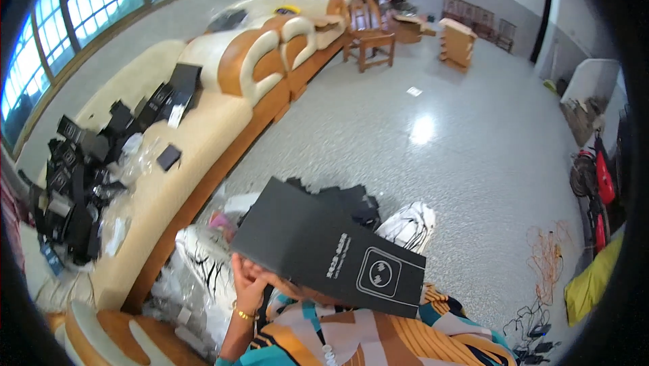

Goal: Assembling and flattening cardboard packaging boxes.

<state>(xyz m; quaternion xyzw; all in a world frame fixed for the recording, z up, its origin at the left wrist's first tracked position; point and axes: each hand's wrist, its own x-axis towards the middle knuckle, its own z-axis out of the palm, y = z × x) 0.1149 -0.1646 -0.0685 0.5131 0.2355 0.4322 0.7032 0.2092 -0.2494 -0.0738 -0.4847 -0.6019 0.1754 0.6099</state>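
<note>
A large black cardboard box point(304, 237), printed with a white outline emblem and small lettering, is held tilted over my lap. My left hand point(250, 278) grips its lower left edge, with a gold bracelet at the wrist. The fingers run partly beneath the box. My right hand is hidden behind the box; only the striped sleeve point(439, 298) shows by its right end. Beyond the box, a pile of black pieces point(348, 203) lies on the floor between my white shoes, the left point(206, 261) and the right point(409, 224).
A cream and orange sofa point(203, 129) runs along the left, heaped with black boxes point(78, 183) and clear plastic wrap point(138, 159). Plastic bags lie on the floor at left. Tangled cables point(541, 325) lie at right. A wooden chair point(368, 41), cartons point(456, 44) and a seated person are farther back.
</note>
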